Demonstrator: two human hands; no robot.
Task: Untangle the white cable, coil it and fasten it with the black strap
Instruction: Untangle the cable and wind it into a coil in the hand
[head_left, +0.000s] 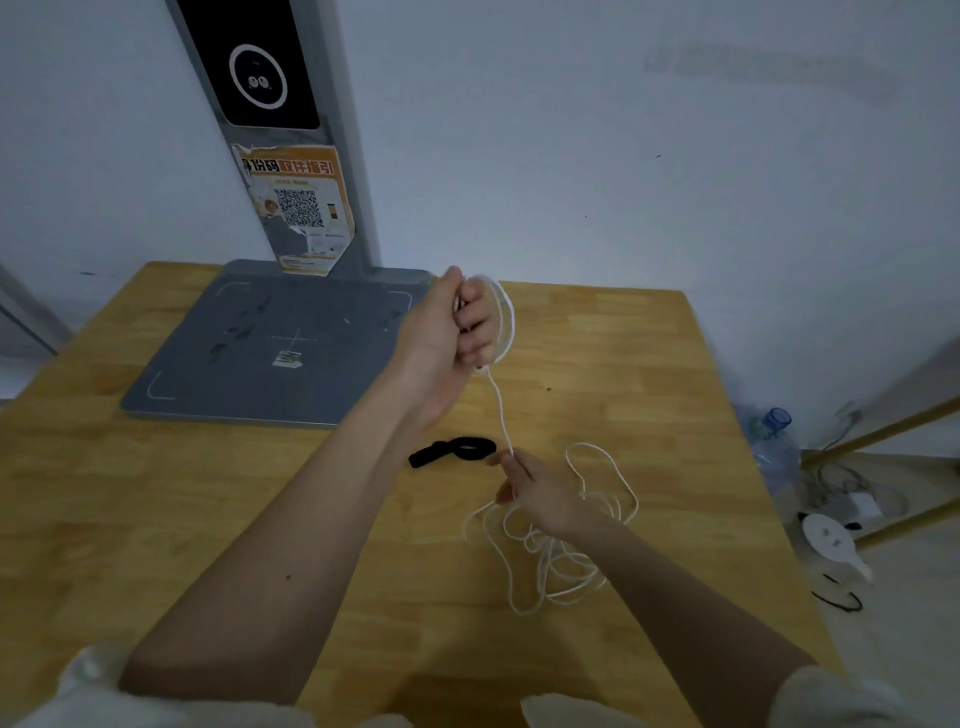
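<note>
My left hand (457, 327) is raised above the wooden table, closed around a few loops of the white cable (501, 410). A taut strand runs from it down to my right hand (535, 491), which pinches the cable between thumb and fingers just above the table. A loose tangled heap of cable (561, 556) lies under and beside my right wrist. The black strap (451, 451) lies flat on the table, just left of my right fingertips, touched by neither hand.
A grey base plate (270, 343) with an upright post and a stickered screen stands at the table's back left. The table's right edge (748, 467) drops to a floor with a water bottle (774, 436), cables and a white disc. A wall is close behind.
</note>
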